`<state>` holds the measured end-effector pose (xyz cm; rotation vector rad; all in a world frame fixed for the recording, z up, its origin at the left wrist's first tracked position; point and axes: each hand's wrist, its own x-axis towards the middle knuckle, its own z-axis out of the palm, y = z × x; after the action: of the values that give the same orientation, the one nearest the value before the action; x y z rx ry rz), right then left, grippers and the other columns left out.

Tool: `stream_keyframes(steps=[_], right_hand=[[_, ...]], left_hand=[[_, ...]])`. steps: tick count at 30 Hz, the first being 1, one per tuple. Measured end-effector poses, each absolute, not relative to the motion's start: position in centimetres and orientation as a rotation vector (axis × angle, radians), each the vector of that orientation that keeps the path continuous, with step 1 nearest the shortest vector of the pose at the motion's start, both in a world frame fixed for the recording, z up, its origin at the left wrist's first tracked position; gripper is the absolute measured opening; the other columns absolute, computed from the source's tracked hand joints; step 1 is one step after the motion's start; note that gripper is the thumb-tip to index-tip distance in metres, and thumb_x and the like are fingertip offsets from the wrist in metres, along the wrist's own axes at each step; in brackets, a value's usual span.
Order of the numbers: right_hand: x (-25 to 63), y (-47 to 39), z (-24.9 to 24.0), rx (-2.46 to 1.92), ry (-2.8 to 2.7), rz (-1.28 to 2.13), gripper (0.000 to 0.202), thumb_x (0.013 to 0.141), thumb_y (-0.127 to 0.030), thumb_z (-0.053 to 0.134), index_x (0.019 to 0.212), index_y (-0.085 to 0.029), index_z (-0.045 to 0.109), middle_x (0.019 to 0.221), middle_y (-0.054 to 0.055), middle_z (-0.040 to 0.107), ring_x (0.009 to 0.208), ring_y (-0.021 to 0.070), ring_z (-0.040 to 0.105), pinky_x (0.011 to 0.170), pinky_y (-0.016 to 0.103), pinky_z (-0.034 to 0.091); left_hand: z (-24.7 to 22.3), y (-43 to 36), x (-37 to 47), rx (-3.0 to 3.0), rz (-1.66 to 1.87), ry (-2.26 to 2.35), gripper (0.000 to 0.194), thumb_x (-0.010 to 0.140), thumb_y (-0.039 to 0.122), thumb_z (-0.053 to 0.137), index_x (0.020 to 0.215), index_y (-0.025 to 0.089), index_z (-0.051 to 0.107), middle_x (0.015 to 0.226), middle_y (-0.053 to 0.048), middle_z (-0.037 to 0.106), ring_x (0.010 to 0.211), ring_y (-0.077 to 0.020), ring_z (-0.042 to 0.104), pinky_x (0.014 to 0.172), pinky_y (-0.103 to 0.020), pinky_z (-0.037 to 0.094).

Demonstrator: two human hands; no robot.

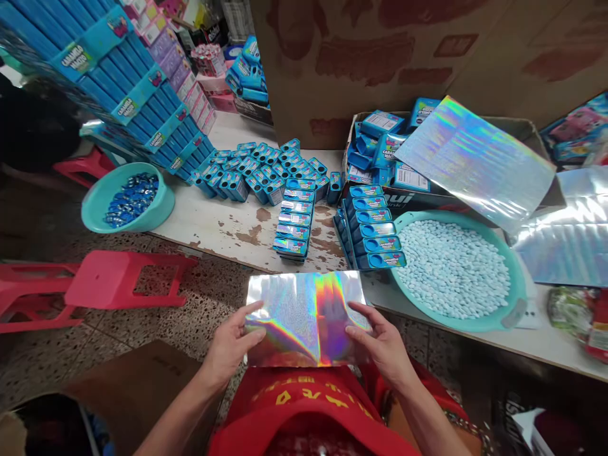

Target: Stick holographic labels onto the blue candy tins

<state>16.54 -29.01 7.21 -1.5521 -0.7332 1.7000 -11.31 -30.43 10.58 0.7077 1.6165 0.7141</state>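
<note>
Nearest to us we see a red apron [304, 405] with yellow writing on its front. Just past it, our 2 hands hold a shiny sheet [294, 323] that glows with rainbow colors. The left hand [235, 335] pinches its left side, and the right hand [377, 339] pinches its right side, so both grips are narrow, with the thumbs on top. The shiny sheet is up in front of the apron, on the near side of a worn white table [228, 234]. Out to the left we see a red stool [99, 278] on the speckled floor. On the table, past the sheet, there is a left row of blue boxes [294, 218], and to its right we count 6 boxes in a right row [375, 228]. Beside that sits a green tub [520, 285] full of pale blue candies [451, 266]. Far to the left, another tub [156, 212] holds small blue and silver packs [133, 196]. Behind the rows we find many blue boxes with round holes [261, 164], packed close together. An open carton [408, 197] holds more blue boxes, and a big shiny sheet [475, 158] lies over it. At the back we see a tall blue stack [118, 82] and a large brown cardboard box [332, 63].
</note>
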Motion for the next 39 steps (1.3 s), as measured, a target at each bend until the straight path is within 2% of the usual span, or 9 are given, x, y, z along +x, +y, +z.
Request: stream_keyframes(steps=[4,11,19,22,25,28,30,34,39], right_hand=[[16.5,-28.8,7.7,-1.710,-0.703,1.669,0.056,0.051,-0.042,0.081,0.100,-0.016,0.069,0.063,0.001,0.068,0.057,0.0139,0.060,0.055,0.024,0.048],[16.8,-28.8,7.6,-1.687,-0.622,1.662,0.059,0.047,-0.044,0.082,0.097,-0.015,0.070,0.065,0.003,0.068,0.058,0.0167,0.060,0.054,0.027,0.047],[16.8,-28.5,6.3,-1.650,-1.376,1.138,0.030,0.070,-0.052,0.066,0.076,-0.024,0.074,0.069,0.003,0.057,0.066,0.0163,0.053,0.062,0.029,0.045],[16.7,-28.1,5.9,-1.611,-1.600,0.846,0.030,0.077,-0.052,0.060,0.070,-0.026,0.073,0.084,0.007,0.057,0.084,0.0219,0.053,0.075,0.036,0.045],[16.0,-27.4,6.1,-1.482,-1.781,0.873,0.027,0.084,-0.045,0.055,0.073,-0.026,0.071,0.096,0.008,0.063,0.092,0.0228,0.055,0.081,0.038,0.044],[14.4,-26.4,6.7,-1.363,-1.895,1.029,0.025,0.088,-0.040,0.051,0.077,-0.024,0.068,0.081,0.004,0.067,0.081,0.0195,0.059,0.076,0.034,0.045],[13.3,-25.6,7.1,-1.350,-1.936,1.043,0.026,0.088,-0.041,0.051,0.077,-0.024,0.067,0.078,0.004,0.068,0.078,0.0189,0.060,0.074,0.032,0.044],[12.9,-24.3,7.1,-1.481,-1.924,0.934,0.032,0.086,-0.048,0.050,0.074,-0.024,0.069,0.076,0.004,0.070,0.076,0.0197,0.063,0.073,0.032,0.043],[15.2,-23.2,4.9,-1.766,-1.762,0.825,0.039,0.084,-0.054,0.048,0.073,-0.024,0.071,0.076,0.006,0.072,0.072,0.0218,0.066,0.069,0.032,0.046]], left_hand=[[10.5,-30.3,-11.6,0.738,0.676,1.710,0.048,0.057,0.033,0.074,0.102,0.016,0.070,0.070,-0.002,0.069,0.064,-0.0146,0.061,0.060,-0.023,0.050],[10.8,-30.5,-11.3,0.619,0.835,1.759,0.031,0.051,0.034,0.076,0.074,0.014,0.074,0.068,-0.005,0.071,0.060,-0.0150,0.061,0.056,-0.023,0.049],[10.0,-30.2,-12.4,0.712,0.813,1.784,0.034,0.056,0.041,0.075,0.080,0.017,0.073,0.079,-0.007,0.073,0.071,-0.0192,0.064,0.066,-0.027,0.052],[9.9,-29.8,-13.7,0.972,0.695,1.851,0.029,0.066,0.045,0.067,0.076,0.018,0.073,0.077,-0.006,0.071,0.073,-0.0216,0.064,0.070,-0.032,0.052],[10.3,-28.6,-13.5,1.540,0.599,1.981,0.029,0.076,0.043,0.060,0.093,0.023,0.072,0.112,-0.009,0.064,0.110,-0.0290,0.054,0.095,-0.042,0.042],[10.2,-26.6,-10.4,2.045,0.451,1.698,0.050,0.078,0.046,0.060,0.122,0.024,0.056,0.137,-0.010,0.046,0.132,-0.0303,0.031,0.108,-0.048,0.024],[9.8,-25.0,-7.9,2.181,0.269,1.361,0.044,0.084,0.044,0.053,0.122,0.022,0.054,0.125,-0.010,0.056,0.124,-0.0271,0.042,0.109,-0.048,0.021],[8.8,-22.3,-6.8,2.191,-0.029,1.263,0.032,0.093,0.033,0.037,0.088,0.018,0.064,0.083,-0.007,0.068,0.082,-0.0193,0.062,0.089,-0.034,0.039],[6.8,-20.3,-13.2,2.162,-0.220,1.498,0.030,0.093,0.035,0.037,0.087,0.021,0.063,0.081,-0.005,0.069,0.074,-0.0187,0.062,0.066,-0.026,0.037]])
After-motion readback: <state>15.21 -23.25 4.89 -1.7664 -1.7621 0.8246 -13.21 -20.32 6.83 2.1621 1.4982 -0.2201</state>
